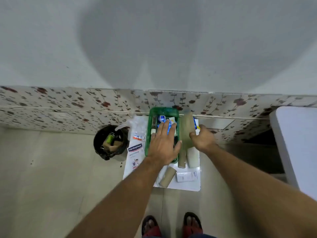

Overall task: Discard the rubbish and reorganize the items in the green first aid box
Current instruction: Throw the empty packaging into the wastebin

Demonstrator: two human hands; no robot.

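- Honestly, your left hand (163, 146) lay flat, fingers spread, over the green first aid box (151, 134) on the white sheet (188, 185), gripping nothing.
- Your right hand (202, 139) was pinching the translucent green lid (186, 129); it looked likely to slip and knock the bandage rolls (168, 176).
- Tiled floor (51, 177), floral wall trim (68, 107), bin (110, 142) to the left.

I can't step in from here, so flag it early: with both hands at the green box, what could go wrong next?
1. The left hand lies flat over the green box, hiding its contents; something could be knocked out of place unseen.
2. The right hand grips a translucent green lid standing on edge; it may slip onto the rolls below.
3. The open black bin sits close by; good supplies could end up inside.
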